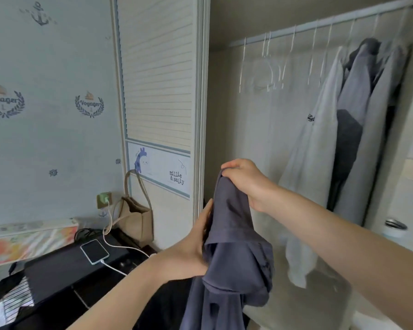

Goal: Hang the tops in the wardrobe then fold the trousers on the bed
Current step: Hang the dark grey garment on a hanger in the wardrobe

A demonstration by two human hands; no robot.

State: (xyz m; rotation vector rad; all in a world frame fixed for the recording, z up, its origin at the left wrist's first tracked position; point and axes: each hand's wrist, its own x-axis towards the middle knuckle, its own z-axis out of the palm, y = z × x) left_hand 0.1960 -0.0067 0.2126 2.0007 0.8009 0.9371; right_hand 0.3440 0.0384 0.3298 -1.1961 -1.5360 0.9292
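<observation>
I hold a dark slate-blue cotton top (234, 246) up in front of the open wardrobe; my right hand (244, 179) pinches its upper edge from above, fingers curled over the cloth; my left hand (191, 248) grips its side lower down, the rest hanging below; behind it a metal rail (320, 22) carries bare white wire hangers (267, 65) and, further right, hung grey and white garments (353, 129); to the left, a white phone (94, 251) lies charging on a black desk (57, 270), a beige tote bag (135, 220) just beside.
</observation>
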